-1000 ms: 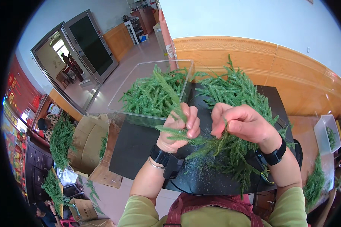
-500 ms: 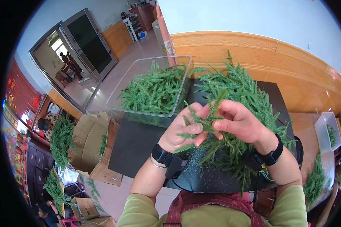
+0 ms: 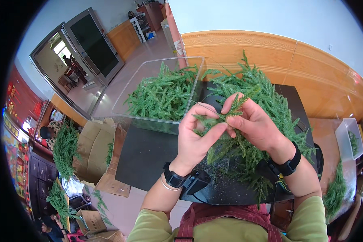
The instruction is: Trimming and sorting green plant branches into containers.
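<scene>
Both hands meet over the black table (image 3: 145,161), working on an artificial pine sprig (image 3: 240,103). My right hand (image 3: 256,125) pinches it between thumb and fingers, its tip pointing up and away. From the other side my left hand (image 3: 195,135) closes thumb and fingers on the sprig's lower, blurred end. The join between the hands is partly covered by fingertips. Beneath and behind them a large pile of green pine branches (image 3: 270,97) spreads over the table's right part, some hanging toward the front edge.
A clear plastic bin (image 3: 149,119) full of loose sprigs stands at the table's far left. Cardboard boxes (image 3: 94,151) and more greenery (image 3: 64,155) lie on the left; a person (image 3: 48,228) sits at lower left. A white bin (image 3: 349,139) stands right. Wood panelling (image 3: 238,48) borders the table's back.
My left hand has turned and its fingers have shifted on the sprig. The sprig now leans further right in my right hand, which has moved slightly.
</scene>
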Motion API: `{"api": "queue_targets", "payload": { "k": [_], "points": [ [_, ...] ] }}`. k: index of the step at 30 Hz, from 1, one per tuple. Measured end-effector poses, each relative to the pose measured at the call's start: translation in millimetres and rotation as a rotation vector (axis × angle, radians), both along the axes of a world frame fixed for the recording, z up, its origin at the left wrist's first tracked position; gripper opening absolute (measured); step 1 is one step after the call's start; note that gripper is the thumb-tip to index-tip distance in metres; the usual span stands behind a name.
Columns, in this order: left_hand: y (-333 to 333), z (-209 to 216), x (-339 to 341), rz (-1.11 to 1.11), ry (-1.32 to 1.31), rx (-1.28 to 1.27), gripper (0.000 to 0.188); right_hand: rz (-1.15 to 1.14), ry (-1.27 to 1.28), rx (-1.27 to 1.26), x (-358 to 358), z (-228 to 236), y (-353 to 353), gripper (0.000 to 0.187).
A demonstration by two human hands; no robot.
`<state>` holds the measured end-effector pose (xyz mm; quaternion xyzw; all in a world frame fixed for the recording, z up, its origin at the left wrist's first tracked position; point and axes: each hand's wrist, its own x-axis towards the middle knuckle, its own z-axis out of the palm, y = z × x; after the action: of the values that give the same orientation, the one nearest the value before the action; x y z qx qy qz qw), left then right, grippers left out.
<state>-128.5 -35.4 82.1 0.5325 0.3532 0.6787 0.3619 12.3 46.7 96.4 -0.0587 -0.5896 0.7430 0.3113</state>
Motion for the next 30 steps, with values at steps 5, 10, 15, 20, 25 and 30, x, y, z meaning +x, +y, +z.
{"api": "queue_targets", "payload": {
  "k": [5,10,15,20,25,30],
  "points": [
    [-3,3,-3,-0.176,-0.369,-0.155,0.029,0.039,-0.005,-0.031,4,11,-2,0.018],
    [-1,-3,-5,-0.511,-0.333,-0.063,0.034,0.025,-0.018,-0.051,8,14,-1,0.017],
    [0,-7,12,-0.188,-0.091,-0.147,0.032,-0.08,-0.04,-0.047,9,3,4,0.016],
    [12,-12,14,0.084,-0.028,-0.014,0.031,-0.13,-0.054,-0.029,8,5,2,0.015],
    [11,-4,18,0.06,-0.11,0.003,0.013,-0.104,-0.06,0.016,10,9,4,0.014],
    [8,-1,23,-0.016,-0.382,-0.036,0.007,-0.032,-0.052,-0.041,14,11,8,0.015]
  ]
}}
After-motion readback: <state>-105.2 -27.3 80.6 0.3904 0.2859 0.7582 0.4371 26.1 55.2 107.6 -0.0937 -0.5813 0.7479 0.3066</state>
